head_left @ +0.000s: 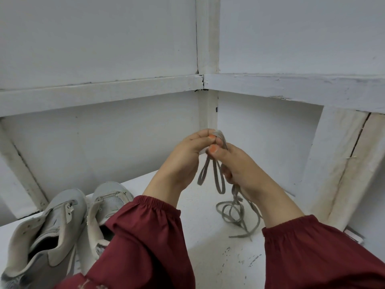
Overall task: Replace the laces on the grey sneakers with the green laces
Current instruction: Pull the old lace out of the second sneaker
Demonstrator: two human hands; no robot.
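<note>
Your left hand (183, 163) and right hand (241, 172) both pinch the looped lace (217, 180) above the desk (208, 259) — its tail coiled below, unlaced grey sneakers (54, 217) at left.

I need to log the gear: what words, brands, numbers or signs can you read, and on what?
None can be read.
The grey sneakers show no legible brand or label.
The grey lace is plain.
Faint pale marks on the maroon garment are too blurred to read.
</note>
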